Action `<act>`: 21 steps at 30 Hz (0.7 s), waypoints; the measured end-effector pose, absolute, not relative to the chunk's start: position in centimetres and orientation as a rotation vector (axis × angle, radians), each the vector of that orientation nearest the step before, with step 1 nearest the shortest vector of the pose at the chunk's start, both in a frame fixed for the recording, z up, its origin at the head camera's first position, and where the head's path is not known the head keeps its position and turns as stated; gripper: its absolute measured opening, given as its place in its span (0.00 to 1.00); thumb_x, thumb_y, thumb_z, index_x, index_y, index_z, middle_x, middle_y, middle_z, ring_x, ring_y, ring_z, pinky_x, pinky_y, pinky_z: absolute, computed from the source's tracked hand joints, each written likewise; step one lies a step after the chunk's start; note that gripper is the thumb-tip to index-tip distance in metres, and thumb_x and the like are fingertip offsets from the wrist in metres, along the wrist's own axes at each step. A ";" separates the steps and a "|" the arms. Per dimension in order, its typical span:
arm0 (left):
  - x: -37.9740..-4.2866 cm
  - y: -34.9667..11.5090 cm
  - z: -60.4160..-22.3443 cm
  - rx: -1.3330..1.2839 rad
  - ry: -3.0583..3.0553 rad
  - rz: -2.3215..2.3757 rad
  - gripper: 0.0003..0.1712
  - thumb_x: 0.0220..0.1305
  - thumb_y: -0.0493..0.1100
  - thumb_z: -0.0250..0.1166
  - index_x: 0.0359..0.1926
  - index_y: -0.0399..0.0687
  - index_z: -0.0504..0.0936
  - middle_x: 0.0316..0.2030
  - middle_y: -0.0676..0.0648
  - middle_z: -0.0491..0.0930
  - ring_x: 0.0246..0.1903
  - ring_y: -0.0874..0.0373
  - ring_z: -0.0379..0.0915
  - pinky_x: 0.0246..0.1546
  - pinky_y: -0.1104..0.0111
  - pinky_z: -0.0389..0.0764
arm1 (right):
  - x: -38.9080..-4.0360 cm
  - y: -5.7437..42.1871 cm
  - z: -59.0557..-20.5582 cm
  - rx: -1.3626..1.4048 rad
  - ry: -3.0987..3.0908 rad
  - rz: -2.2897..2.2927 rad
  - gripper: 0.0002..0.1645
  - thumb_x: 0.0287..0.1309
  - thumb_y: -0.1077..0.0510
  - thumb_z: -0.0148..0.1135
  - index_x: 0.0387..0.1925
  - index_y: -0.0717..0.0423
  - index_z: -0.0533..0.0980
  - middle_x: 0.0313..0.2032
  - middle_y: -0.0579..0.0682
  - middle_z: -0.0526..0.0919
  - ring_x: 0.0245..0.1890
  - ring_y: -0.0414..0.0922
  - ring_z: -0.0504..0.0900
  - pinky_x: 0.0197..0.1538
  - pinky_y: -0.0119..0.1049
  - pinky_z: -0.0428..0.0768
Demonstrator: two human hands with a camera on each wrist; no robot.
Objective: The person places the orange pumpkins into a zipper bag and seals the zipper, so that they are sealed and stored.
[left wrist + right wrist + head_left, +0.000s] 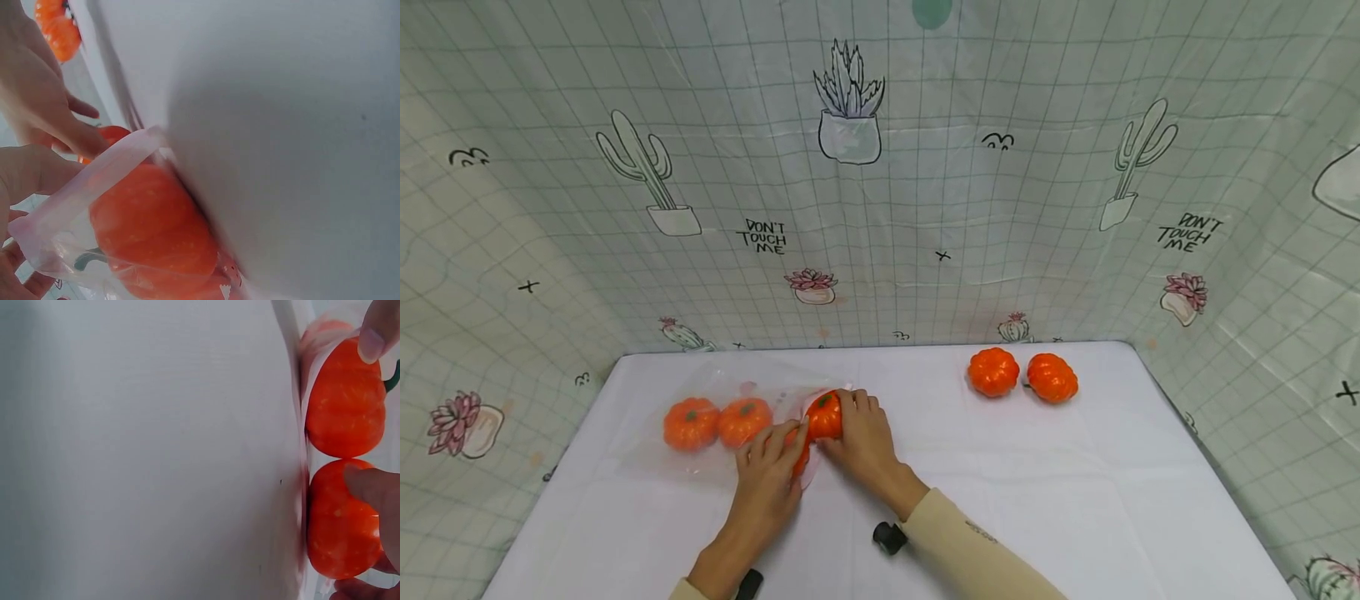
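Note:
A clear plastic bag with a pink rim [94, 178] lies on its side at the table's left. Inside it are small orange pumpkins: a leftmost pumpkin [691, 424], a second beside it [745, 422], and a third pumpkin [153, 231] near the mouth, partly covered by my left hand [767, 467]. That hand holds the bag's mouth, its thumb over the third pumpkin in the right wrist view. With thumb and fingers, my right hand [867, 442] grips another pumpkin [342, 522] at the bag's opening, close against the third one.
Two more pumpkins, one rounder [993, 372] and one tilted [1052, 378], sit near the back edge of the white table [1037, 483]. A patterned curtain [910, 192] surrounds the back and sides. Dark wrist devices show near both forearms.

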State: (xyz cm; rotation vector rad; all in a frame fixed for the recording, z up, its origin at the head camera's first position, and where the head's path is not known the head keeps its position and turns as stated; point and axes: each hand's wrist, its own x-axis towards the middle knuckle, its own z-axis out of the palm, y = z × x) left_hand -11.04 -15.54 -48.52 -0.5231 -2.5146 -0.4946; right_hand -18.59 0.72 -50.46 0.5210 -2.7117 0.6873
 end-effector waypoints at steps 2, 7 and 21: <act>-11.0 -15.5 -48.5 -0.517 -2.527 -0.502 0.47 0.34 0.21 0.81 0.63 0.34 0.82 0.60 0.41 0.77 0.57 0.39 0.67 0.50 0.49 0.64 | -18.5 0.8 -50.5 0.504 -2.719 0.676 0.43 0.51 0.47 0.84 0.62 0.62 0.74 0.50 0.60 0.80 0.49 0.56 0.80 0.54 0.48 0.82; -10.9 -15.5 -48.3 -0.500 -2.560 -0.505 0.46 0.36 0.21 0.81 0.64 0.34 0.82 0.61 0.40 0.76 0.58 0.39 0.67 0.52 0.48 0.64 | -18.1 1.0 -50.5 0.463 -2.726 0.657 0.41 0.52 0.45 0.83 0.59 0.64 0.76 0.49 0.59 0.81 0.48 0.56 0.79 0.52 0.48 0.82; -11.0 -15.5 -48.4 -0.529 -2.515 -0.484 0.46 0.34 0.22 0.80 0.63 0.34 0.82 0.60 0.39 0.77 0.57 0.39 0.67 0.50 0.49 0.64 | -18.3 0.2 -50.6 0.461 -2.752 0.657 0.38 0.58 0.45 0.79 0.64 0.58 0.77 0.48 0.59 0.81 0.46 0.54 0.79 0.49 0.46 0.79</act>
